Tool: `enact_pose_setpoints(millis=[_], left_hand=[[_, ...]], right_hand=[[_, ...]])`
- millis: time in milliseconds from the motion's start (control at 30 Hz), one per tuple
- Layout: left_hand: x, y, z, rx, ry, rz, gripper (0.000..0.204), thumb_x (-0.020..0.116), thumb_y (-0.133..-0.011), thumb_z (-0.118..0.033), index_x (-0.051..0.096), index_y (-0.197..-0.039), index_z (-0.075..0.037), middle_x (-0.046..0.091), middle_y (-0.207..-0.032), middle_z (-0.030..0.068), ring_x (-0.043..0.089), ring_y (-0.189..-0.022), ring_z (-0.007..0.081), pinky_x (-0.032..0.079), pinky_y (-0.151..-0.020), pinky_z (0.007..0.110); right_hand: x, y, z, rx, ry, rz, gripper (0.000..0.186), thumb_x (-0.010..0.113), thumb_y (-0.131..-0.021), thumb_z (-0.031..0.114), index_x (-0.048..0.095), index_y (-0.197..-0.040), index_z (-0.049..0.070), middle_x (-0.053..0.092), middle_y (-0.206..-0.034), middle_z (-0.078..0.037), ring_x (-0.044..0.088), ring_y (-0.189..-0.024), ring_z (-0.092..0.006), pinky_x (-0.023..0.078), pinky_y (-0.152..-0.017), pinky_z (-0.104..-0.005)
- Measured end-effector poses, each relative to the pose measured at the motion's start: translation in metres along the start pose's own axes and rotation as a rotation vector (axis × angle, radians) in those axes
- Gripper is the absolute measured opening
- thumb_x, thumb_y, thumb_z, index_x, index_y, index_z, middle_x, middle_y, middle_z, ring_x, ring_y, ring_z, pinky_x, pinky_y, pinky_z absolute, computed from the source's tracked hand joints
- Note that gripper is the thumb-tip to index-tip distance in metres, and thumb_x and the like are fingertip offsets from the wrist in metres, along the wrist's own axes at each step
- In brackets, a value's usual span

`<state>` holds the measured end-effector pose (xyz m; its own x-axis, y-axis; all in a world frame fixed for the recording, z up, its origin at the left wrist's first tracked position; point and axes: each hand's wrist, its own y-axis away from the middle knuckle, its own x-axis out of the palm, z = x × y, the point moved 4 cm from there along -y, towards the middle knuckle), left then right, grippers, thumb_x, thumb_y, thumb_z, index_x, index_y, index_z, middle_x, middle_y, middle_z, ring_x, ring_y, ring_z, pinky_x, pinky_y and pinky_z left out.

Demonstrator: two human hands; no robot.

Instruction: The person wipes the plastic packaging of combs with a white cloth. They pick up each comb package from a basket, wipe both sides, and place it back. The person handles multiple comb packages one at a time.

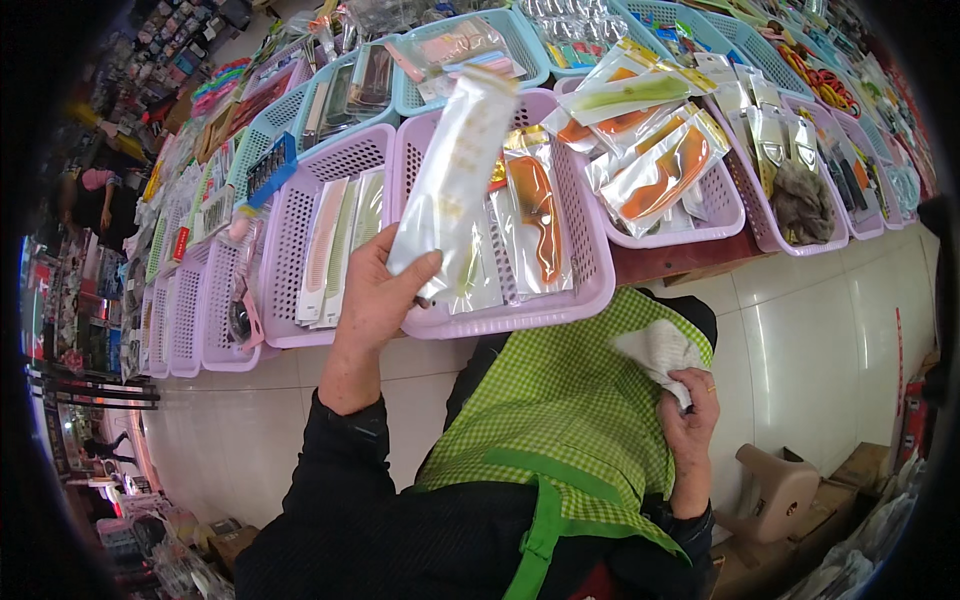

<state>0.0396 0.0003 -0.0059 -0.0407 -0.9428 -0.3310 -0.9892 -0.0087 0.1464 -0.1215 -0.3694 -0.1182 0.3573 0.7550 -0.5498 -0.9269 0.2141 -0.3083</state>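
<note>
My left hand [378, 285] is closed on the lower end of a long silvery plastic packet [455, 165], thumb on its face. The packet stands tilted over a lilac basket [520, 318]; what it contains does not show. Inside that basket lies a clear-fronted packet with an orange-brown comb [538, 215], next to other packets partly hidden by the one I hold. Low on the right, in front of the green checked apron [570, 400], my right hand [690, 410] pinches a crumpled white cloth [660, 348].
To the right, a lilac basket [690, 238] is heaped with packaged orange combs [665, 175]. On the left another basket [290, 255] holds pale combs in sleeves [340, 235]. Blue baskets [535, 55] line the row behind. A beige plastic stool [775, 490] stands on the tiled floor, beside cardboard boxes.
</note>
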Motion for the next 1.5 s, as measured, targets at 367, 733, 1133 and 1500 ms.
enact_pose_setpoints(millis=[367, 733, 1133, 1500], left_hand=[[0.039, -0.018, 0.013, 0.230, -0.927, -0.176, 0.058, 0.067, -0.083, -0.016, 0.043, -0.135, -0.005, 0.063, -0.103, 0.0233, 0.064, -0.091, 0.0424, 0.052, -0.079, 0.050], [0.044, -0.007, -0.025, 0.371, -1.010, -0.005, 0.047, 0.073, -0.082, -0.026, 0.057, -0.121, -0.007, 0.067, -0.095, 0.0147, 0.067, -0.081, 0.0352, 0.052, -0.071, 0.046], [0.106, -0.125, -0.113, 0.747, -0.781, 0.102, 0.051, 0.071, -0.083, -0.034, 0.063, -0.124, -0.005, 0.068, -0.106, 0.0195, 0.064, -0.101, 0.0336, 0.050, -0.085, 0.039], [0.183, -0.210, -0.088, 0.585, -0.964, 0.214, 0.076, 0.070, -0.080, -0.049, 0.050, -0.136, -0.001, 0.060, -0.124, 0.0234, 0.059, -0.115, 0.0365, 0.047, -0.096, 0.044]], right_hand=[[0.008, -0.001, 0.002, 0.035, 0.073, 0.065, 0.035, 0.068, -0.069, -0.002, 0.067, -0.102, 0.009, 0.064, -0.100, -0.013, 0.065, -0.089, -0.0303, 0.053, -0.076, -0.0352], [0.010, -0.004, 0.003, 0.006, 0.138, 0.087, 0.036, 0.071, -0.066, 0.002, 0.068, -0.100, 0.012, 0.065, -0.098, -0.011, 0.065, -0.091, -0.0308, 0.053, -0.076, -0.0376], [0.008, -0.005, -0.001, 0.020, 0.111, 0.084, 0.036, 0.073, -0.064, 0.004, 0.067, -0.099, 0.012, 0.066, -0.096, -0.009, 0.064, -0.092, -0.0304, 0.053, -0.078, -0.0371], [0.001, -0.003, -0.005, 0.032, 0.113, 0.016, 0.033, 0.071, -0.066, 0.006, 0.068, -0.098, 0.011, 0.066, -0.095, -0.009, 0.065, -0.088, -0.0293, 0.053, -0.075, -0.0365]])
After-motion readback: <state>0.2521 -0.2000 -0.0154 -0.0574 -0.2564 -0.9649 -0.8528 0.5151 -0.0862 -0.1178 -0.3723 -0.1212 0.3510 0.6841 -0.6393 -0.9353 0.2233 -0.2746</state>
